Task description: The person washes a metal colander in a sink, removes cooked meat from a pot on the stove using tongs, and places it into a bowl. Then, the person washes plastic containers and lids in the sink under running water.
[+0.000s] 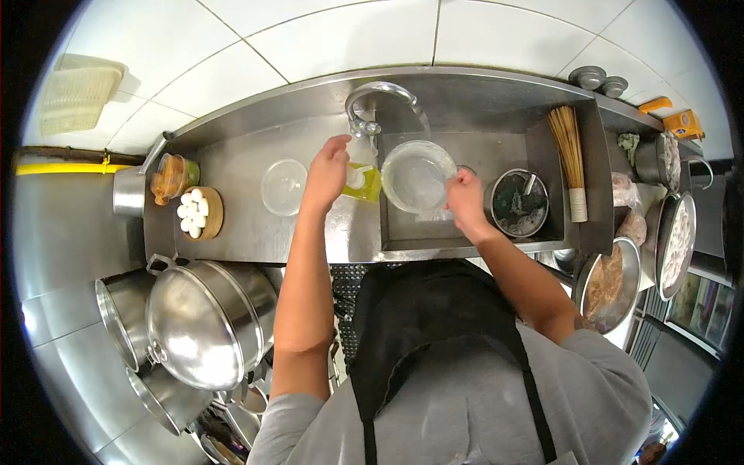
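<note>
My right hand is closed on the rim of a round translucent plastic bowl, tilted over the sink basin below the spout of the tap. Whether water is running is hard to make out. My left hand is raised beside the base of the tap with its fingers loosely extended and nothing visible in them. Just right of it, a yellow-green bottle with a white top lies on the steel drainboard. A round clear plastic lid or shallow container rests left of my forearm.
Right of the bowl stands a metal pot with dark contents and a utensil. A bamboo brush leans in the basin corner. Left are a basket of white eggs and an orange-filled tub. Large lidded pots stand lower left.
</note>
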Motion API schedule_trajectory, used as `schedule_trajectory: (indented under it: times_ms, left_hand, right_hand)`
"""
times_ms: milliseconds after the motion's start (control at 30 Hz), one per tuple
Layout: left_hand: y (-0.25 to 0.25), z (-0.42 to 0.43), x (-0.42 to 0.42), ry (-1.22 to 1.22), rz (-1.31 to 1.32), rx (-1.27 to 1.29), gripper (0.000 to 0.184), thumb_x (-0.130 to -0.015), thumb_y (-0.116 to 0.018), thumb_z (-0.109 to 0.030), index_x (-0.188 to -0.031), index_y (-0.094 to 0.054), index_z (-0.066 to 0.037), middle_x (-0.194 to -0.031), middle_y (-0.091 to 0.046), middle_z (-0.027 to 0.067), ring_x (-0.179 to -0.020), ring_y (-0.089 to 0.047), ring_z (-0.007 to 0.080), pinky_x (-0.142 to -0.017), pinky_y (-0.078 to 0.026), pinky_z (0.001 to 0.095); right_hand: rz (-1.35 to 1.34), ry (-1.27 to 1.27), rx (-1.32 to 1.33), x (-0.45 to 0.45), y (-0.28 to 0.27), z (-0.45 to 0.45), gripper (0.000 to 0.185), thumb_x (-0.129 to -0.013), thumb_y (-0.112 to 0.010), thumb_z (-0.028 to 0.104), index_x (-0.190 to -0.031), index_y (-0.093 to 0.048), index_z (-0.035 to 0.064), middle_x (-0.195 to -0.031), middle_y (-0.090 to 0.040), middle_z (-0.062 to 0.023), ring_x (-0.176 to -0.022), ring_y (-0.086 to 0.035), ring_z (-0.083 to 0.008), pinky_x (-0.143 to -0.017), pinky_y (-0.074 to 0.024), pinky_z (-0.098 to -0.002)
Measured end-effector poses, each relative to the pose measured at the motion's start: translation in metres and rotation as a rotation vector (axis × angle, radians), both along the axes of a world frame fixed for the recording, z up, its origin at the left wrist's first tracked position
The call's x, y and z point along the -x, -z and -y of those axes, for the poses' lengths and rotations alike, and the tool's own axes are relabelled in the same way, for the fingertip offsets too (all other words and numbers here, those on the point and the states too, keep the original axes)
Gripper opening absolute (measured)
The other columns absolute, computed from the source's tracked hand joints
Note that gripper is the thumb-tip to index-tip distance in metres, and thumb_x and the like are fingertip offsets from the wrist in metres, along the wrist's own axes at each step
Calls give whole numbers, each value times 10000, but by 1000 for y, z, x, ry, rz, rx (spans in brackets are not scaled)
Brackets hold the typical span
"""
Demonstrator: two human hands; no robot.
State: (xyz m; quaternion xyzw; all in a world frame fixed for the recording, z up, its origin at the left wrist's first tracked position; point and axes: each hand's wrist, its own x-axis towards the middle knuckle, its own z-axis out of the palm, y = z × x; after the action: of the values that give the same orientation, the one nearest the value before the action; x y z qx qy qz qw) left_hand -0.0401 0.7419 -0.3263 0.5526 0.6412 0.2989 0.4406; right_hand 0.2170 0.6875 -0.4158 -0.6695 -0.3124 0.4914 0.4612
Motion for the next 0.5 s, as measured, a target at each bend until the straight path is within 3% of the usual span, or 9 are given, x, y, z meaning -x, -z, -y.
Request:
schedule_trajectory:
  times_ms: [67,167,367,500]
  left_hand:
    - [-14,-10,-20,-11,-231,10,445,-962,-469,-372,-1222,-582,-29,-1176,-622,245,-1126,-581,368,-980,-418,410]
    - [-21,-11,-41,-44,-543,54,409,-961,-455,-332,-1229,-571,-45,-1086,-627,301,-1064,-583,458,-934,-449,476]
    - [-9,-12,-43,-3,-625,72,408,-955,-452,-314,-1258,-552,-61,-1047,-646,290,-1042,-588,470,-919,-457,501]
    - [-6,-19,-30,50,-540,6,416,-951,-454,-299,-1276,-540,-52,-1047,-645,293,-1025,-599,468,-903,-465,509]
  right_hand:
    - [-102,24,-3,10,-4,2,143,-766,-541,16,-654,-452,31,-568,-447,-40,-463,-447,-131,-350,-401,-329]
    - [-105,31,21,11,-3,-1,128,-769,-540,16,-670,-459,28,-582,-456,-39,-472,-465,-136,-367,-419,-333]
    - [-131,45,4,18,-22,6,93,-783,-545,29,-700,-510,10,-575,-504,-67,-486,-522,-158,-402,-434,-322]
    - [104,-29,-26,6,9,7,69,-770,-555,44,-731,-552,-13,-567,-556,-120,-494,-577,-204,-467,-461,-368]
